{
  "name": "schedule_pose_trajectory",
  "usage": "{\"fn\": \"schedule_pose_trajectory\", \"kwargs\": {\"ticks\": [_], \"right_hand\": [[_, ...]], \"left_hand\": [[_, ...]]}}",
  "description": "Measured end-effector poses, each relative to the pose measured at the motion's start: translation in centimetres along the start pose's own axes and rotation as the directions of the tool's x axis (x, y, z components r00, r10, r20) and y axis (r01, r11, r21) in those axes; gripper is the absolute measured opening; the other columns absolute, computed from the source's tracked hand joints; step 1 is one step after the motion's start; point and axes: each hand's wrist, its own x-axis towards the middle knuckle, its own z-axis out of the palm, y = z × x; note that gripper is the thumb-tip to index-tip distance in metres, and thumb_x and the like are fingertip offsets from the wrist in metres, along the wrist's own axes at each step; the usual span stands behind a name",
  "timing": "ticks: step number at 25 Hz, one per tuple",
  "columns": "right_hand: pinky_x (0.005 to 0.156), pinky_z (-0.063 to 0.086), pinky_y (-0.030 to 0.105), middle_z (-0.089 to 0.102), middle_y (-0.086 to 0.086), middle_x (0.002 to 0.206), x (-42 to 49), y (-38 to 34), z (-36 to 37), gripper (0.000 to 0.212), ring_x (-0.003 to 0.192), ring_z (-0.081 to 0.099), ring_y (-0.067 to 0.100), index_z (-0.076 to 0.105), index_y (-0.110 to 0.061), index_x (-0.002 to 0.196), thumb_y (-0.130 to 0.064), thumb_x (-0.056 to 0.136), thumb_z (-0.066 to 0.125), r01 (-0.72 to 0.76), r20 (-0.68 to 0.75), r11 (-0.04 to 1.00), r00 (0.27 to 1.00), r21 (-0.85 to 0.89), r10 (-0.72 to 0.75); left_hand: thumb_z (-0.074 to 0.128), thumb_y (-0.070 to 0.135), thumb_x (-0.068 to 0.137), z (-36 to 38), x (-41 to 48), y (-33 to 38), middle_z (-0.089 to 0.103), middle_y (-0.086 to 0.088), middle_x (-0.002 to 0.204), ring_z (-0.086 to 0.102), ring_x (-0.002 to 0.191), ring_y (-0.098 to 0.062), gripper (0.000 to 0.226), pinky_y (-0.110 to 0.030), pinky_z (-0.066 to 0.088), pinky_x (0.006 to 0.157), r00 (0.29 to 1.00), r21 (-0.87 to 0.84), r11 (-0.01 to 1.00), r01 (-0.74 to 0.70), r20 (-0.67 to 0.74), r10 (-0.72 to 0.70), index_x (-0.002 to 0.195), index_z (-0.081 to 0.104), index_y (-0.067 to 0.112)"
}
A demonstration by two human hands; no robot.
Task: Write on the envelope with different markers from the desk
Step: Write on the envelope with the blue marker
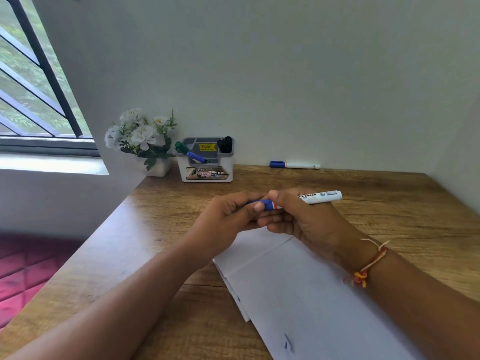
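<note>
A: Over the far end of the envelope (298, 294), we hold the marker (322, 197) level between both hands. Our left hand (231, 219) curls round the blue cap (267, 205). Our right hand (304, 224) wraps the white barrel, thumb on top.

B: The envelope lies flat on the desk (389, 216), near and right, with a few blue strokes (287, 342) at its near end. What worries us?

A: The cap. If it sticks and we tug hard, it may give all at once, and the tip could swipe our fingers or streak the paper.

B: Nothing pins the envelope either. A forearm dragging across it could skew it.

A: A spare marker (294, 165), also blue, lies by the far wall, and more stand in the holder (206, 175). We could easily pick the same colour twice.
</note>
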Motion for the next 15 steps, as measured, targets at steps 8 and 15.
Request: {"fn": "schedule_pose_trajectory", "kwargs": {"ticks": [8,15], "right_hand": [[0.065,0.066,0.029,0.078,0.026,0.087,-0.4,-0.4,-0.1,0.023,0.074,0.08,0.027,0.069,0.003,0.107,-0.013,0.103,0.053,-0.02,0.024,0.995,1.0,0.098,0.018],[0.051,0.057,0.022,0.078,0.014,0.074,0.2,-1.1,-1.4,0.042,0.061,0.075,0.018,0.079,-0.013,0.103,-0.038,0.105,0.046,0.011,-0.058,1.0,0.998,-0.025,-0.013]], "left_hand": [[0.05,0.007,0.1,-0.2,0.2,0.0,0.075,-0.008,0.102,0.075,0.091,-0.012,0.026,-0.02,0.058,0.075,0.995,-0.136,0.986,0.096,-0.006,-0.097,0.118,0.068,0.006],[0.055,0.015,0.099,-1.3,0.8,-0.2,0.077,-0.01,0.104,0.074,0.095,-0.021,0.02,-0.026,0.06,0.079,0.986,-0.063,0.99,0.125,-0.105,-0.131,0.113,0.069,0.012]]}}
